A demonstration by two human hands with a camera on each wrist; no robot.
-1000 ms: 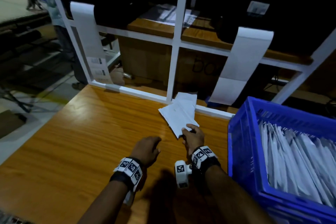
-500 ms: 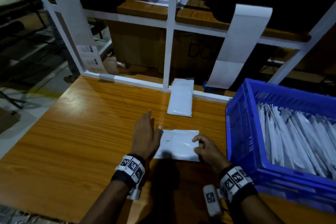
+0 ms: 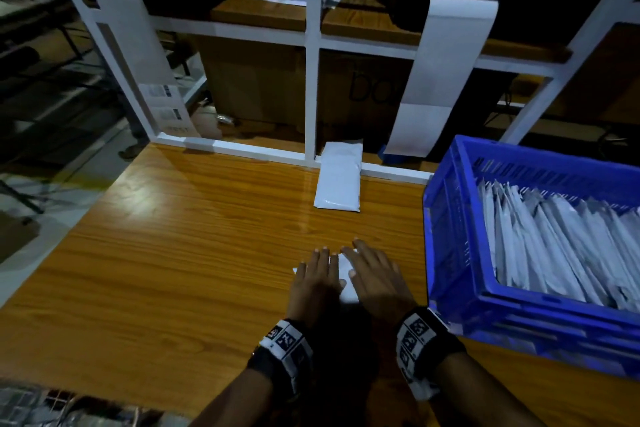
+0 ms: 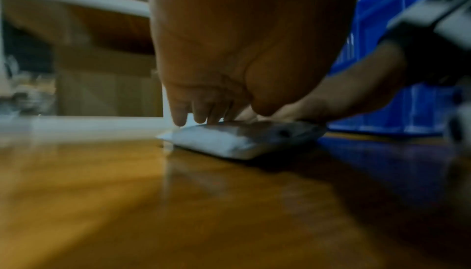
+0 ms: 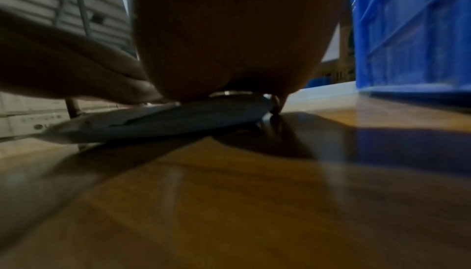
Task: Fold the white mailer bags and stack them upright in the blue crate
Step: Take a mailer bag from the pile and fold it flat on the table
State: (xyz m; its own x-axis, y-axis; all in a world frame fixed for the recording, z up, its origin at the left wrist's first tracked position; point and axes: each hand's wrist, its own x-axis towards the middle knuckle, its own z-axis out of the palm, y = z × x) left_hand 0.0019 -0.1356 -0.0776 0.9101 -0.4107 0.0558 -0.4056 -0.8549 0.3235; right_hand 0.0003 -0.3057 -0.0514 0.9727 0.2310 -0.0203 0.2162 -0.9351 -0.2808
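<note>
Both hands, left hand [image 3: 317, 279] and right hand [image 3: 375, 276], press flat with straight fingers on a folded mailer bag [image 3: 347, 282] on the table [image 3: 173, 253]. The blue crate [image 3: 450, 253] stands just right, holding upright bags.

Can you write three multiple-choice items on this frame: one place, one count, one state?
1. Where does the blue plastic crate stand?
A. on the wooden table's right side
B. on the floor
C. on the upper shelf

2. How many white mailer bags lie on the wooden table outside the crate?
A. none
B. two
C. five

3. What are the hands doing?
A. lifting a bag into the crate
B. hanging idle above the table
C. pressing a folded bag flat

Key: 1 A, the crate sits on the tabletop to the right of the hands. 2 B, one folded white mailer bag under the hands, one spare white mailer bag by the white frame. 3 C, the left hand and right hand lie on it with straight fingers.
</note>
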